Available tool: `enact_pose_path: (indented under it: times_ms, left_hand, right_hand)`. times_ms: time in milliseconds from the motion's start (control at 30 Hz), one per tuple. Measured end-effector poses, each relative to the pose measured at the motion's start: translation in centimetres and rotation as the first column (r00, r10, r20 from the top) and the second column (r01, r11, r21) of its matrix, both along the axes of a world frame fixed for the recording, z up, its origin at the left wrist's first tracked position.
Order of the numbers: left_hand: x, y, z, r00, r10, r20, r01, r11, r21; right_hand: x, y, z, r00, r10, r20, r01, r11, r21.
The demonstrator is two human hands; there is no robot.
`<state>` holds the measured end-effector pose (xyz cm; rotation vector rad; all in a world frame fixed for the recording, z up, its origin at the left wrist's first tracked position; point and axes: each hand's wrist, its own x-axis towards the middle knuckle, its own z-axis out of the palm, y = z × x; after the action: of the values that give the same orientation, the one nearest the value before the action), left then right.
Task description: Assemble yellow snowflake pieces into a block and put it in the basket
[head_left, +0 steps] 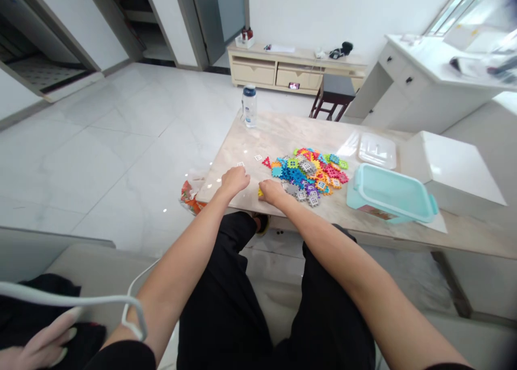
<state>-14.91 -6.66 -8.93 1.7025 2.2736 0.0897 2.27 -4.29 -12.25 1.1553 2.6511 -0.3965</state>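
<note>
My left hand (235,180) is closed over the near left part of the table, and its fingertips are hidden. Just past it lies a small white window-shaped piece (241,164); whether the hand touches it I cannot tell. My right hand (272,191) is closed at the table's front edge, pinching a yellow plastic building piece (260,193) that shows only in part. A second white window piece (258,158) and a red triangular piece (266,162) lie flat beyond the hands. To their right spreads a heap of colourful interlocking building pieces (309,170).
Right of the heap stands a turquoise plastic box (391,195), with a clear lid (377,150) behind it and a white box (448,168) beside. A water bottle (249,107) stands at the table's far left corner. Another person's hand (48,342) shows at lower left, near a white cable (81,300).
</note>
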Motion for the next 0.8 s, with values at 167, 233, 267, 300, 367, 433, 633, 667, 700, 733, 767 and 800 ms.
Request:
enact_pose_path:
  times_ms: [167, 233, 267, 300, 367, 433, 633, 667, 700, 733, 767, 800]
  left_hand:
    - [-1.2, 0.5, 0.3, 0.999, 0.041, 0.034, -0.045, 0.994, 0.105]
    - [-1.6, 0.8, 0.5, 0.992, 0.064, 0.105, -0.082, 0.981, 0.175]
    - [-1.7, 0.9, 0.6, 0.987, 0.07, 0.144, -0.099, 0.974, 0.205]
    - [-1.9, 1.0, 0.6, 0.98, 0.072, 0.184, -0.113, 0.967, 0.226]
    - [-2.0, 1.1, 0.5, 0.959, 0.062, 0.278, -0.133, 0.96, 0.247]
    - [-2.0, 1.1, 0.4, 0.909, 0.062, 0.411, -0.175, 0.954, 0.243]
    - [-0.1, 0.7, 1.7, 0.487, 0.111, 0.866, -0.293, 0.955, 0.042]
    - [0.5, 0.6, 2.2, 0.393, 0.131, 0.91, -0.256, 0.966, -0.028]
    - [1.2, 0.6, 2.7, 0.297, 0.16, 0.941, -0.201, 0.974, -0.103]
    - [1.9, 0.5, 3.2, 0.202, 0.196, 0.96, -0.134, 0.976, -0.171]
    - [2.6, 0.5, 3.6, 0.115, 0.23, 0.966, -0.064, 0.972, -0.224]
    - [3.3, 0.5, 3.9, 0.039, 0.258, 0.965, 0.001, 0.966, -0.258]
  right_hand:
    - [-0.4, -0.1, 0.3, 1.0, 0.001, -0.018, -0.001, 1.0, 0.011]
    - [-0.6, -0.4, 0.4, 0.999, -0.009, -0.039, 0.009, 1.0, 0.021]
    - [-0.6, -0.5, 0.4, 0.999, -0.013, -0.051, 0.014, 1.0, 0.023]
    - [-0.6, -0.7, 0.4, 0.998, -0.017, -0.065, 0.018, 1.0, 0.022]
    - [-0.4, -0.7, 0.3, 0.995, -0.028, -0.094, 0.03, 0.999, 0.018]
    - [0.1, -0.2, 0.4, 0.992, -0.052, -0.115, 0.055, 0.998, 0.019]
    - [3.8, 2.8, 3.4, 0.865, -0.232, -0.446, 0.252, 0.968, -0.016]
    - [4.7, 3.2, 4.1, 0.801, -0.25, -0.544, 0.269, 0.962, -0.046]
    - [5.7, 3.5, 4.9, 0.732, -0.248, -0.635, 0.259, 0.963, -0.078]
    - [6.5, 3.6, 5.5, 0.659, -0.235, -0.714, 0.227, 0.968, -0.108]
    - [7.4, 3.6, 6.1, 0.59, -0.218, -0.778, 0.188, 0.973, -0.131]
    - [8.1, 3.6, 6.5, 0.528, -0.202, -0.825, 0.15, 0.978, -0.144]
